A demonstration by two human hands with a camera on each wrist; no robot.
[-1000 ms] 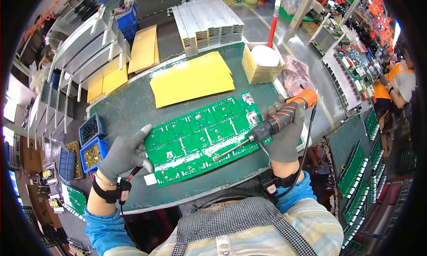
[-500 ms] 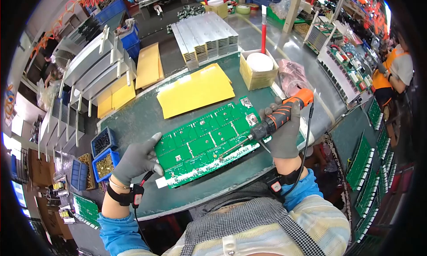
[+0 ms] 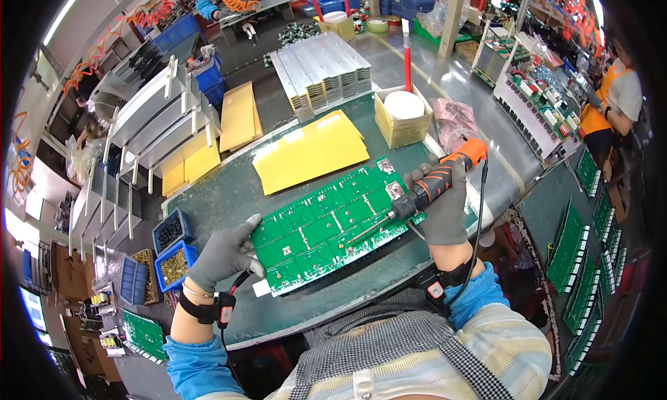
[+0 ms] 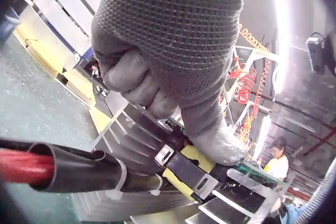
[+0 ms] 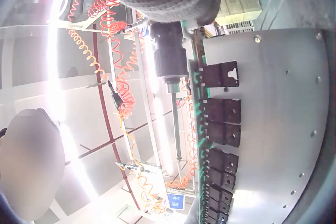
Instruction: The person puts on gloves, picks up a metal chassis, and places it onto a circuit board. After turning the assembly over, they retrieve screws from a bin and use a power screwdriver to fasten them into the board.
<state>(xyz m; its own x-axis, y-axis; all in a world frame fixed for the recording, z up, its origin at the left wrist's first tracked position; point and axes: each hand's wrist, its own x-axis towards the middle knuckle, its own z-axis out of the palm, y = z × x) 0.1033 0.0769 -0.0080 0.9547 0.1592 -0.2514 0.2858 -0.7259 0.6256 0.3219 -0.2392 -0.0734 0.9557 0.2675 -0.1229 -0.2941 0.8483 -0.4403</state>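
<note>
A long green circuit board [image 3: 321, 221] slants across the green worktop in the head view. My gloved left hand [image 3: 224, 252] grips its left end, thumb and fingers at the edge. In my gloved right hand [image 3: 446, 216] is an orange-and-black electric screwdriver [image 3: 450, 174], its long bit [image 3: 368, 231] reaching down to a spot near the board's middle. The right wrist view shows the screwdriver's chuck [image 5: 168, 50] beside the board's edge. There, black transistors [image 5: 223, 111] line a grey metal plate [image 5: 278, 103] under the board.
Yellow sheets [image 3: 313, 153] lie behind the board, with stacked metal heat sinks [image 3: 319, 70] beyond. A box with a white tub [image 3: 403, 108] stands at back right. Blue bins of small parts [image 3: 175, 264] sit left of my left hand. A cable [image 3: 481, 216] hangs from the screwdriver.
The head view has shifted, so the surroundings sit lower and further right. Both hands keep their grips, and the screwdriver's bit stays near the middle of the board.
</note>
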